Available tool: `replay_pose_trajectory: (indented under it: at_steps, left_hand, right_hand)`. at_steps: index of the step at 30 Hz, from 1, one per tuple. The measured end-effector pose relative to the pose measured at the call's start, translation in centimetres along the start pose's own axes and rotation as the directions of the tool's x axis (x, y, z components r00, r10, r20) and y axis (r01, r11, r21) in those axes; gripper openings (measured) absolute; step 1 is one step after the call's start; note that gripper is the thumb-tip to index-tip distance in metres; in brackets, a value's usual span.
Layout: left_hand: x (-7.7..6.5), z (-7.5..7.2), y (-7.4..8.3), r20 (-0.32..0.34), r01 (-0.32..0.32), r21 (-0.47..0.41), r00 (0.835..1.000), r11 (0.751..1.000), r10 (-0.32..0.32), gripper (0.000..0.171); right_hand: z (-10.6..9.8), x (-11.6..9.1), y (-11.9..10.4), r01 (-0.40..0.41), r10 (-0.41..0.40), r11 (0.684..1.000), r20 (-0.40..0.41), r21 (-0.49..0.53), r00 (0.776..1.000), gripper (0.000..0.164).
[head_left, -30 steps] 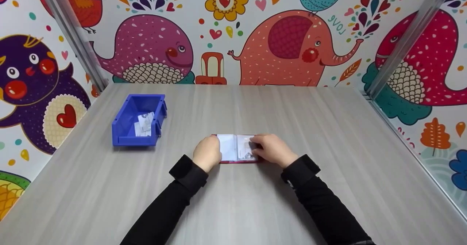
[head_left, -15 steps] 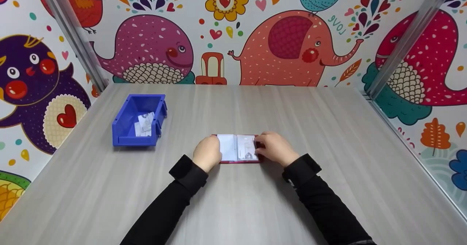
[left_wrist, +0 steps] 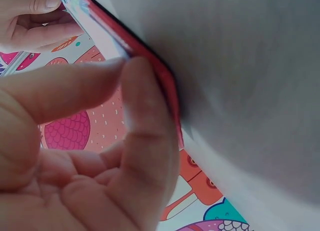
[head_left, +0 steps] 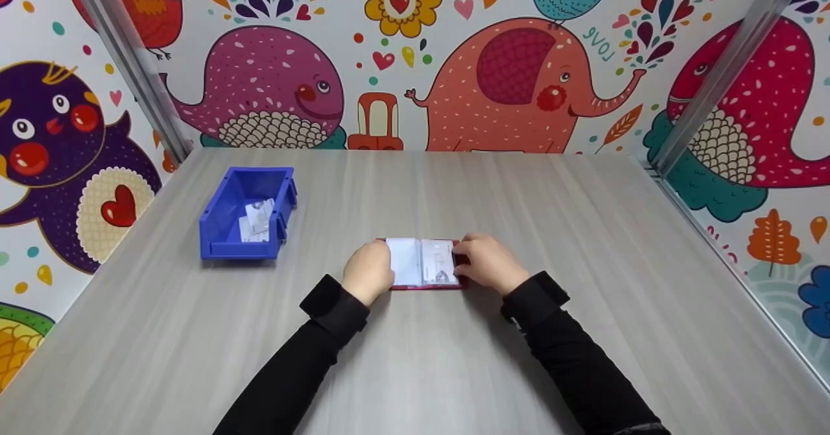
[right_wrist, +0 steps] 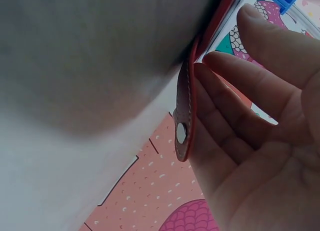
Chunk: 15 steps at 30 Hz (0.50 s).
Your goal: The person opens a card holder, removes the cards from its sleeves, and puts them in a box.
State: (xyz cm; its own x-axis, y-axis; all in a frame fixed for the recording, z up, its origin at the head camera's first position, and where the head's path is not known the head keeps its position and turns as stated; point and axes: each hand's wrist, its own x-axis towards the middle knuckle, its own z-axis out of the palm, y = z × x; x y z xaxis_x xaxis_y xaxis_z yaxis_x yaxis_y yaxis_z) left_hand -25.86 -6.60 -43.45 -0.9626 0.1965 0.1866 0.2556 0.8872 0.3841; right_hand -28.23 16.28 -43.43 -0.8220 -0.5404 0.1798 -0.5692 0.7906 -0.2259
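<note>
A small red card holder (head_left: pixel 403 263) lies spread on the table between both hands, its pale sleeve pages facing up. A whitish printed card (head_left: pixel 438 258) shows in the right-hand sleeve. My left hand (head_left: pixel 368 271) pinches the holder's left edge between thumb and index finger, the red cover bending along the finger in the left wrist view. At the opposite edge, my right hand (head_left: pixel 489 263) has its thumb by the pages and its fingertips against the red cover. A closing strap (right_wrist: pixel 185 106) with a silver snap hangs along those fingers in the right wrist view.
A blue plastic bin (head_left: pixel 243 250) stands at the left of the table, with several whitish cards (head_left: pixel 257 218) inside. Walls (head_left: pixel 395 65) printed with cartoon animals enclose the back and sides. Metal posts (head_left: pixel 726 72) rise at the back corners.
The right hand has drawn back from over the card to the holder's right edge, uncovering more of the card. The left hand has stayed where it was.
</note>
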Motion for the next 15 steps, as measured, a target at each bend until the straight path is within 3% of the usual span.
replay_pose_trajectory:
  at_steps: [7,15]
  left_hand:
    - [-0.02,0.17,-0.12,-0.031,-0.037,0.022,0.999,0.999,0.037,0.012]
    - [0.04,0.17,-0.16,-0.021,-0.020,-0.014,1.000,1.000,0.020,0.009]
  right_hand:
    - [-0.01,0.02,-0.16,0.002,-0.002,1.000,0.015,-0.014,1.000,0.019]
    - [0.07,0.12,-0.34,-0.031,0.031,1.000,0.022,-0.004,0.999,0.019]
